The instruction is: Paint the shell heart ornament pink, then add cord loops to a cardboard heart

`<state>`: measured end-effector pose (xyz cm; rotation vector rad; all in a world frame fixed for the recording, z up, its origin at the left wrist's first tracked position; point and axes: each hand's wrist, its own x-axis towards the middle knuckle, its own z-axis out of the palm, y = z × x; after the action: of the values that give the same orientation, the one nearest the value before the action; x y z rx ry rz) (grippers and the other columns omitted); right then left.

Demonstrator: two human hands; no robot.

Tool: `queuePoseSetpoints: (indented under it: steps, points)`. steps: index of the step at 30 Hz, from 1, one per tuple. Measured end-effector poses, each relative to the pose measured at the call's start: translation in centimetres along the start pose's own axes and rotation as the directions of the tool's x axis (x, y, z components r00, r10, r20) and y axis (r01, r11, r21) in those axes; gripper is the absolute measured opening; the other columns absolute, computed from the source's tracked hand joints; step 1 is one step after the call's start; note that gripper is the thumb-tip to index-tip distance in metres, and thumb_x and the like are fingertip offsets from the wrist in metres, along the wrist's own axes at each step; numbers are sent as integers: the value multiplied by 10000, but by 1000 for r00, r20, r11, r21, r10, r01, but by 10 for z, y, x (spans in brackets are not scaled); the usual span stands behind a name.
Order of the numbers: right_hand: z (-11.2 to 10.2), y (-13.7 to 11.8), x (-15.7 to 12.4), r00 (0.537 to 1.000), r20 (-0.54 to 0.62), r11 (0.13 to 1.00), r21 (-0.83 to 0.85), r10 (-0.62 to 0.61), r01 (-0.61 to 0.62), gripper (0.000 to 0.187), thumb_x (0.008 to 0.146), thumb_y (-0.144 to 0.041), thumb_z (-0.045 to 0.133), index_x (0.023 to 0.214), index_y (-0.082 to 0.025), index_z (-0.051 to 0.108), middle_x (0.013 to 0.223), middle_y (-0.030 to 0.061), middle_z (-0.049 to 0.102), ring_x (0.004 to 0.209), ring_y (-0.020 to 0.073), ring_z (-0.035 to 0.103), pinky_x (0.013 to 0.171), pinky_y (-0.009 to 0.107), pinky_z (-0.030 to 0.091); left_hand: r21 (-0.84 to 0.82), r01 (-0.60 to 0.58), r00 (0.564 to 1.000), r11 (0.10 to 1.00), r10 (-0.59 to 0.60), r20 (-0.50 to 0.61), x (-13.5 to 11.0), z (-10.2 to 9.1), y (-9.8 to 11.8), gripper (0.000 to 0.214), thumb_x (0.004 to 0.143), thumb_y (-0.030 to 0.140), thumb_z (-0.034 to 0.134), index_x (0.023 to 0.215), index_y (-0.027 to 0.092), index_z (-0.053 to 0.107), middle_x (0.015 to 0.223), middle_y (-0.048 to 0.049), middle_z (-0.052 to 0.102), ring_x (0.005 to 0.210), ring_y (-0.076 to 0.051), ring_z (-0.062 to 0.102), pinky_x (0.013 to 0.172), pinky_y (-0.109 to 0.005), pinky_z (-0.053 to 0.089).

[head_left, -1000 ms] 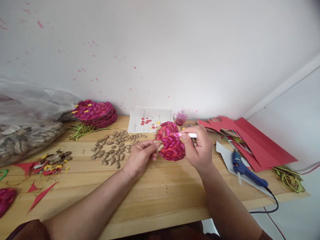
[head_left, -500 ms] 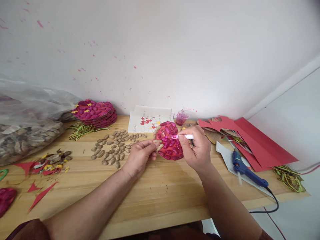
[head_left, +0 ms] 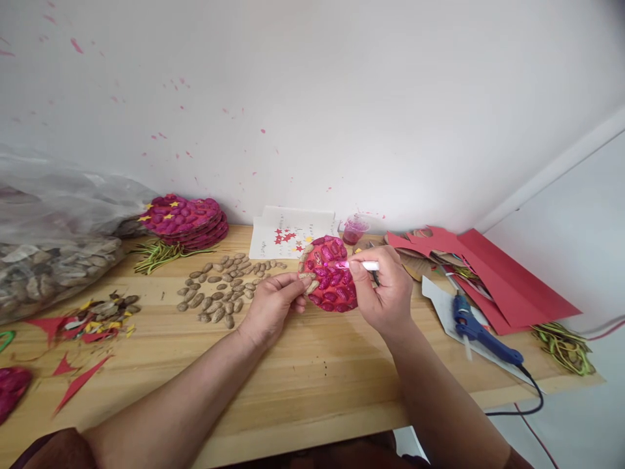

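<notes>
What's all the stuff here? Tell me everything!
Round peanut-covered disc: one, magenta and red, centre
Slim stick tool: one, white, pink tip, centre
Loose oval peanuts: many, tan, centre-left
Clear plastic cup: one, pink inside, back
Paper sheets: count unclear, white, back
Paper stars: several, red, yellow, on sheets
Other peanut discs: several, magenta, left
Stringy bundles: two, green, back left, far right
Plastic peanut bag: one, clear, left
Paper pieces: several, red, right
Glue gun: one, blue, right
Craft scraps: many, red, yellow, left
Curved thing: one, green, left edge
Wooden table: one, tan, underneath
Wall: one, white, pink spots, back
Left hand: one, bare, on disc
Right hand: one, bare, gripping tool
</notes>
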<state>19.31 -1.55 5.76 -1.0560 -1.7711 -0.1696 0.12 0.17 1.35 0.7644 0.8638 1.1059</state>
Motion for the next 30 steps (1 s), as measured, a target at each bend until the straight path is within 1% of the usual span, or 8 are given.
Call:
queuePoseSetpoints:
  steps: [3,9,14,19,22,25,30]
  points:
    - [0,0,0,1000,-11,1000,-5,3,-3,62,971,-188,611,937,-224,649,858,24,702,835,191,626,788,371,484,11,3,1000,1000,-3,4,0,0,0,357,567,405,951,637,119,748,599,-2,603,492,-68,479,467,-207,364]
    - [0,0,-1,1000,17,1000,16,-5,5,60,961,-184,616,944,-225,656,859,24,698,833,193,632,778,367,489,24,3,1000,1000,-3,-3,1,0,-1,332,594,392,936,670,119,762,618,-8,614,506,-73,481,477,-211,366]
    - [0,-2,0,1000,28,1000,18,5,-5,64,971,-202,605,934,-230,649,852,26,699,824,195,636,779,373,492,29,1,1000,1000,-1,-3,0,0,-1,340,592,398,935,658,119,753,612,-6,610,503,-74,479,476,-216,360]
    - [-2,-2,2,1000,6,1000,4,16,-16,77,977,-222,597,926,-233,653,842,33,701,818,203,632,776,378,494,31,-1,1000,1000,2,-10,-1,1,1,336,593,398,927,638,126,735,599,1,600,497,-74,470,475,-216,357]
    - [0,-3,1,999,32,1000,28,-7,6,68,972,-215,606,935,-238,658,852,34,713,816,205,633,779,384,496,45,-8,1000,999,9,-3,-1,1,1,337,603,404,920,631,127,729,589,2,593,496,-77,467,476,-218,359]
    - [1,-3,1,997,63,999,10,-38,38,64,965,-199,620,938,-238,663,845,25,724,831,203,624,798,387,489,56,-15,1000,998,15,-8,-1,1,0,331,613,405,913,654,125,740,602,-4,608,498,-77,466,480,-219,361]
    - [0,-3,0,997,52,998,-24,-50,51,61,958,-192,624,929,-237,654,834,26,722,840,205,623,794,391,485,59,-16,1000,998,17,-17,0,1,1,330,609,407,911,662,125,749,609,-8,612,505,-81,469,478,-219,363]
